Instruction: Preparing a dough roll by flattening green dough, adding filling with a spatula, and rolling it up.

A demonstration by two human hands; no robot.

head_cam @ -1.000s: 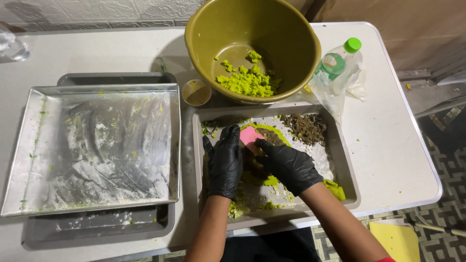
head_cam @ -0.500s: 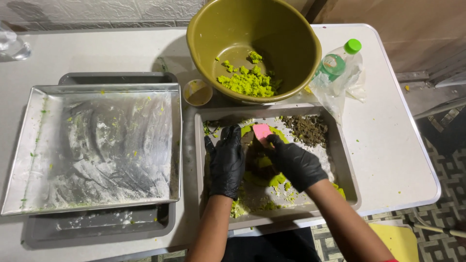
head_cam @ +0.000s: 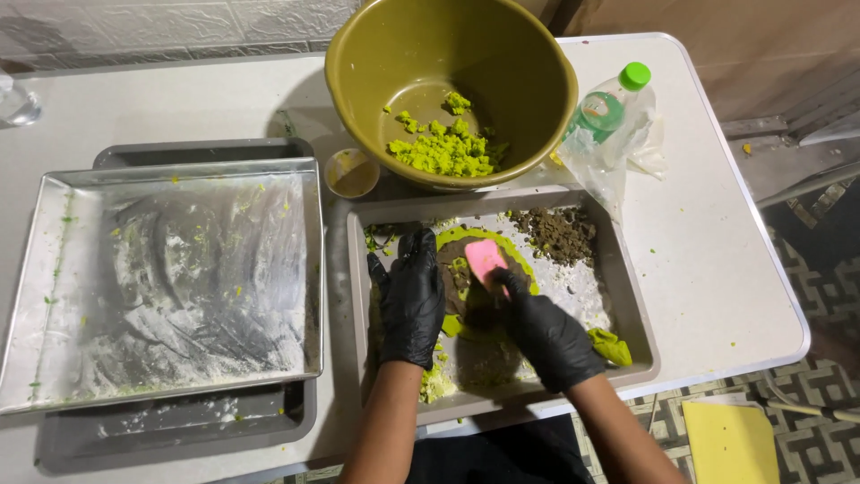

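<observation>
The head view looks down on one white table (head_cam: 717, 269), set against a pale brick wall (head_cam: 179, 22) and over a patterned tile floor (head_cam: 806, 394). Three trays lie on it: one shiny metal tray (head_cam: 170, 278), dusted with flour and green crumbs, rests on a grey tray (head_cam: 179, 426) at the left, and a second grey tray (head_cam: 636, 323) lies in front of the person. One olive-green bowl (head_cam: 528, 81) stands beyond that tray and holds a heap of green dough crumbs (head_cam: 443, 148). One clear bottle with a green cap (head_cam: 614, 103) lies in a plastic bag just right of the bowl, and one small round cup (head_cam: 351, 172) stands just left of it. Two black-gloved hands work in the near tray: the left hand (head_cam: 410, 300) lies flat and open on the tray floor, while the right hand (head_cam: 546, 336) pinches one pink scraper (head_cam: 486, 260) against a green-rimmed brown dough round (head_cam: 466, 287). One pile of dark brown crumbs (head_cam: 560, 233) sits in the tray's far right corner.
</observation>
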